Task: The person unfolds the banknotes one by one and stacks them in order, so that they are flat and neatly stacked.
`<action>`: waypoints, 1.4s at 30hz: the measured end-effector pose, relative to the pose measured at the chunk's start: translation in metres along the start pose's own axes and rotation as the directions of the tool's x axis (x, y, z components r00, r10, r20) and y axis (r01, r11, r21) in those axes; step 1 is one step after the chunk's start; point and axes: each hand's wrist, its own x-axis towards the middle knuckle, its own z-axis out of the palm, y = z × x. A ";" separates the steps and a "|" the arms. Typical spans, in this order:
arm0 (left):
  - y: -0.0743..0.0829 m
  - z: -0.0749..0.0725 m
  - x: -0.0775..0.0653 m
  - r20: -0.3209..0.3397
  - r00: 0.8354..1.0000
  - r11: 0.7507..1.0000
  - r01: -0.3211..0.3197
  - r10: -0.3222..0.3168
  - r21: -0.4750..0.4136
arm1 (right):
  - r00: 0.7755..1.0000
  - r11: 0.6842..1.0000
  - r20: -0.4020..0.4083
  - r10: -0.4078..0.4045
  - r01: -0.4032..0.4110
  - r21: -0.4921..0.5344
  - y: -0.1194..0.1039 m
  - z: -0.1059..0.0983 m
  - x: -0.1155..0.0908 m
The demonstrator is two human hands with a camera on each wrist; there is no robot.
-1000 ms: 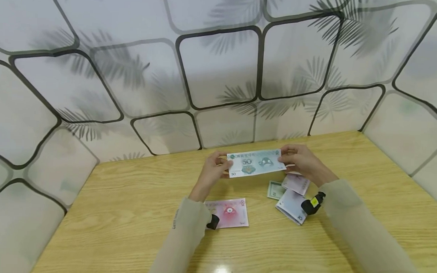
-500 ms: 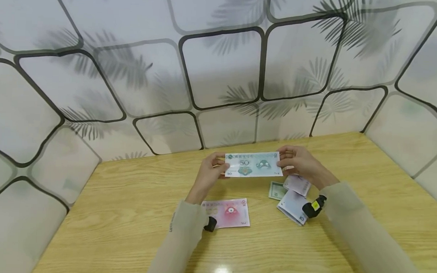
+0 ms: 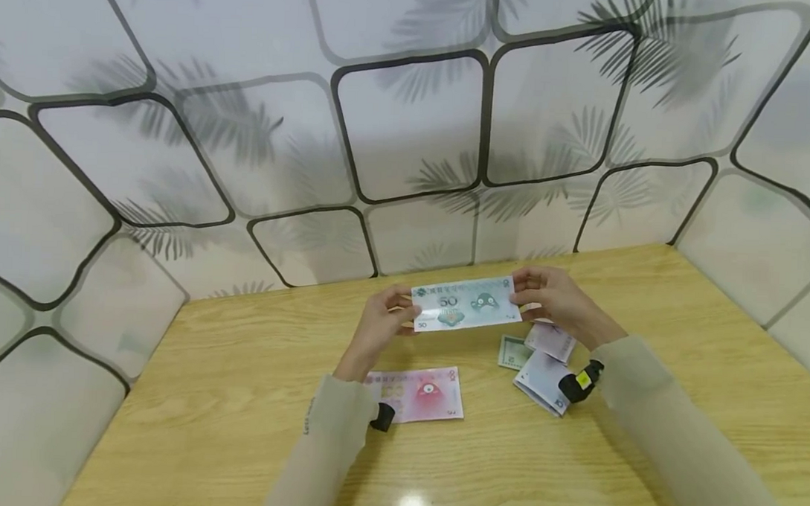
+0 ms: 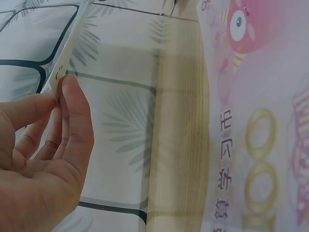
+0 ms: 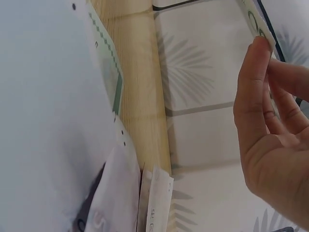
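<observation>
A pale green play banknote marked 50, with a cartoon creature on it, is held up above the table between both hands. My left hand pinches its left end between thumb and fingers. At the other end, my right hand pinches the note the same way. In the left wrist view the note shows nearly edge-on at the fingertips. A pink 100 play banknote lies flat on the table, its left part behind the left wrist.
Beside the right wrist lies a loose pile: a small green note, a pinkish-purple note and a folded bluish note. The wooden table meets patterned fabric walls at the back and sides.
Both hands have shifted slightly left with the 50 note, which tilts a little differently. More of the pink note shows beside the left wrist. The pile stays put.
</observation>
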 end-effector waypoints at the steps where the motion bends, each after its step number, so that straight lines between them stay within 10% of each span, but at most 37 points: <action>1: 0.001 -0.001 0.000 -0.004 1.000 1.000 -0.006 0.006 0.001 | 1.000 1.000 -0.003 -0.002 0.002 0.001 -0.001 0.000 0.000; 26: -0.002 -0.015 -0.014 -0.031 0.997 0.997 -0.072 0.073 0.015 | 0.984 0.985 -0.071 -0.165 0.167 0.029 0.005 0.024 -0.006; 42: 0.002 -0.028 -0.028 -0.048 0.998 0.999 -0.039 0.040 0.036 | 0.991 0.992 -0.029 -0.127 0.128 0.018 -0.001 0.036 -0.008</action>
